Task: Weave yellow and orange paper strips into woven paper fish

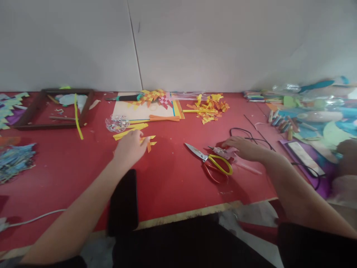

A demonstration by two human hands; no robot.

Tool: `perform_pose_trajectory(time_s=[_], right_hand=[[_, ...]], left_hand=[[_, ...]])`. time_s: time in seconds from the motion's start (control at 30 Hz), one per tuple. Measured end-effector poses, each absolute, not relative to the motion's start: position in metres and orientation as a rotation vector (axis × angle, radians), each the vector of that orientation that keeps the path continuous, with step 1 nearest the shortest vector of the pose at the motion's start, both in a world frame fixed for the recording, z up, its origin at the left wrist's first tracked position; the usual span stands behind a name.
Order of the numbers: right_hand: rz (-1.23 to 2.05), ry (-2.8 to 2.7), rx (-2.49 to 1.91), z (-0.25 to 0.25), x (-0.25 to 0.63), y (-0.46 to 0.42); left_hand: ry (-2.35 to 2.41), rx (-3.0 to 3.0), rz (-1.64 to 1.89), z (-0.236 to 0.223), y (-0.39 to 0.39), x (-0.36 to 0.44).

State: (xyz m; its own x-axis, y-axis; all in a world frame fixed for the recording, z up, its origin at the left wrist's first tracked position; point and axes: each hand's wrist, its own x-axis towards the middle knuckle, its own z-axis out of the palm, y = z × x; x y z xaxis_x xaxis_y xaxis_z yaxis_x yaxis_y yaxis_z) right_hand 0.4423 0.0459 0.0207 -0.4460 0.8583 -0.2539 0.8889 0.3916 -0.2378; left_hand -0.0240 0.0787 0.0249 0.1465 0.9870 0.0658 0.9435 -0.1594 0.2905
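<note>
A person's left hand (130, 146) pinches crossed yellow-and-orange paper strips (152, 143); the right hand (240, 146) touches a pink plastic glue gun (229, 153), grip unclear.

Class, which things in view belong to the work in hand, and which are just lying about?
Likely in the work:
- orange and yellow paper strips, at the left hand
- pink glue gun, by the right hand
- scissors, near the glue gun

Probably just lying about:
- black phone
- brown frame
- bluish heap
</note>
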Motion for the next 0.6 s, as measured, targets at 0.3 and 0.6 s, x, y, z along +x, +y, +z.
perform_pose_trajectory(time_s=[0.3, 0.6], right_hand=[[-0.754, 2.695, 1.942, 0.026, 0.453, 0.045], [-0.238, 2.948, 2.978, 0.007, 0.385, 0.092]], left_hand=[[2.101, 2.265, 0.228, 0.011, 0.065, -0.003], [2.026, 2.163, 0.337, 0.013, 0.079, -0.010]])
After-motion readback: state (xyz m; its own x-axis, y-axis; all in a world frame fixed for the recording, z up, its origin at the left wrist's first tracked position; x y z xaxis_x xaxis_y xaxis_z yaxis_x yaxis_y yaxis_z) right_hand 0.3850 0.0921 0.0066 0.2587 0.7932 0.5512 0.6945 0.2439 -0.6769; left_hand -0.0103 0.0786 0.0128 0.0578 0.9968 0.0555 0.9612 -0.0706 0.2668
